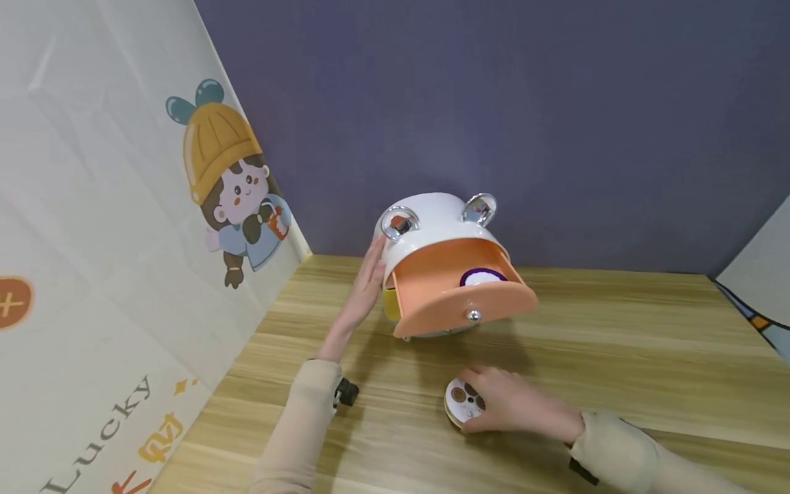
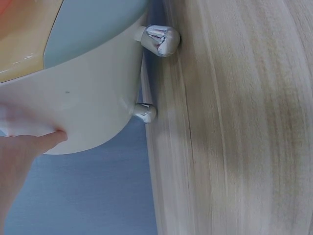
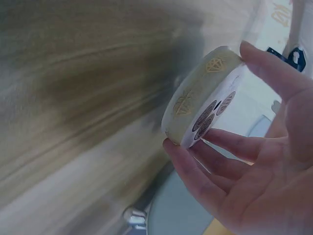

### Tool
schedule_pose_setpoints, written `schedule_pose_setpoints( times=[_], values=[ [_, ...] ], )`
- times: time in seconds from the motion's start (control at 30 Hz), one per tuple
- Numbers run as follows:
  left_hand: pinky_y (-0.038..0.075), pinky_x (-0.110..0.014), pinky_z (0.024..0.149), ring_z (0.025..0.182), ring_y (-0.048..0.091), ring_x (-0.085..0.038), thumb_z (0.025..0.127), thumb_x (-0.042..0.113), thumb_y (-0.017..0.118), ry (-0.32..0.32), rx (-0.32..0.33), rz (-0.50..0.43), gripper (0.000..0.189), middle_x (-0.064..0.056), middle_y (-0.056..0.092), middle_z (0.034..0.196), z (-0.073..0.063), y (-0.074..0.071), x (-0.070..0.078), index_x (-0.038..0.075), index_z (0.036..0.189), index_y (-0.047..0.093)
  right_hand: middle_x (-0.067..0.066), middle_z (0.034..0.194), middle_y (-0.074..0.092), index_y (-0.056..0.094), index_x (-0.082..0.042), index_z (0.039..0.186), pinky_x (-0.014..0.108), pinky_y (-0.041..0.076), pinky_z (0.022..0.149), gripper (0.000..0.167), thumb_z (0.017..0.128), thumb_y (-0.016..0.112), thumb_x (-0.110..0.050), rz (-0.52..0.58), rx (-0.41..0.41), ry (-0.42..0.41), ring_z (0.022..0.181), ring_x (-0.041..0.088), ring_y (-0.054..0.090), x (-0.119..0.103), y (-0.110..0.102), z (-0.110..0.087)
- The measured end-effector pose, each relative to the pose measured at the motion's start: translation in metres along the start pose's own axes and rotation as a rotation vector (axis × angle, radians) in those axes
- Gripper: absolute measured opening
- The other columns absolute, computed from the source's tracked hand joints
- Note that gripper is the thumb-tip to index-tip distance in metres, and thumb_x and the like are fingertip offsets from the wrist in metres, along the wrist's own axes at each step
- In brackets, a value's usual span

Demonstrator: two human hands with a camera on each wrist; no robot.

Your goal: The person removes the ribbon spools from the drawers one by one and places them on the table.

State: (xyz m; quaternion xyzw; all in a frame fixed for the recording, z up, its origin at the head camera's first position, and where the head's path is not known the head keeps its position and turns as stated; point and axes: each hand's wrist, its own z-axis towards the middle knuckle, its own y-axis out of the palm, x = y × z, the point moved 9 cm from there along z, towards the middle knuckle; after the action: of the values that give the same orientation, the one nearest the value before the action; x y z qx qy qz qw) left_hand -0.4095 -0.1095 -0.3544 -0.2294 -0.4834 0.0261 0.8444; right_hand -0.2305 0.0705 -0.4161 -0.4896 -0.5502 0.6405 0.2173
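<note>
A white rounded drawer box (image 1: 432,209) with silver ring-shaped ears stands on the table, its orange top drawer (image 1: 465,305) pulled out. My left hand (image 1: 365,288) lies along the box's left side with fingers straight; its thumb presses the white wall (image 2: 88,107) in the left wrist view. Nearer the front, my right hand (image 1: 509,401) pinches a small ribbon spool (image 1: 461,403) between thumb and fingers. In the right wrist view the spool (image 3: 195,98) shows a cream band with gold diamond prints and a white face with brown circles.
Inside the drawer sits a round white thing with a purple rim (image 1: 483,276). A yellow drawer front (image 1: 391,304) shows under the orange one. Behind the box rises a dark blue-grey wall (image 1: 494,103); a white panel with cartoon prints (image 1: 92,206) stands at left.
</note>
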Motion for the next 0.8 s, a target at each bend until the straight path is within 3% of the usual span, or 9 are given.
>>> schedule_pose_setpoints(
  times=[0.13,0.33,0.57,0.8],
  values=[
    [0.004,-0.057,0.126,0.157,0.002,-0.017,0.109,0.038,0.026,0.008,0.003,0.002,0.051,0.007,0.001,0.169,-0.001,0.000,0.000,0.035,0.159,0.015,0.004,0.112,0.065,0.064,-0.009,0.120,0.034,0.052,0.070,0.072,0.064,0.089,-0.046,-0.051,0.013,-0.032,0.092,0.018,0.062,-0.003,0.008,0.004],
    [0.005,-0.055,0.127,0.157,0.003,-0.019,0.109,0.029,0.028,0.024,0.005,-0.003,0.051,0.004,0.004,0.169,0.000,-0.001,0.001,0.029,0.160,0.018,0.010,0.119,0.065,0.064,-0.007,0.119,0.046,0.056,0.083,0.076,0.060,0.091,-0.046,-0.099,0.022,-0.042,0.104,0.028,0.064,-0.005,0.016,0.010],
    [0.005,-0.055,0.127,0.157,0.003,-0.022,0.110,0.025,0.028,0.002,0.005,-0.004,0.051,0.001,0.004,0.169,0.000,0.000,0.003,0.025,0.160,0.017,0.011,0.116,0.065,0.064,-0.007,0.117,0.049,0.055,0.086,0.075,0.059,0.092,-0.045,-0.134,0.030,-0.047,0.104,0.032,0.063,-0.010,0.019,0.012],
    [0.005,-0.055,0.127,0.157,0.003,-0.030,0.108,0.016,0.028,-0.014,-0.028,-0.008,0.053,-0.011,0.002,0.169,-0.007,-0.004,0.034,0.010,0.160,0.016,0.011,0.118,0.064,0.063,-0.007,0.120,0.050,0.055,0.084,0.078,0.059,0.092,-0.046,-0.118,0.036,-0.042,0.104,0.032,0.063,-0.010,0.018,0.010]
  ],
)
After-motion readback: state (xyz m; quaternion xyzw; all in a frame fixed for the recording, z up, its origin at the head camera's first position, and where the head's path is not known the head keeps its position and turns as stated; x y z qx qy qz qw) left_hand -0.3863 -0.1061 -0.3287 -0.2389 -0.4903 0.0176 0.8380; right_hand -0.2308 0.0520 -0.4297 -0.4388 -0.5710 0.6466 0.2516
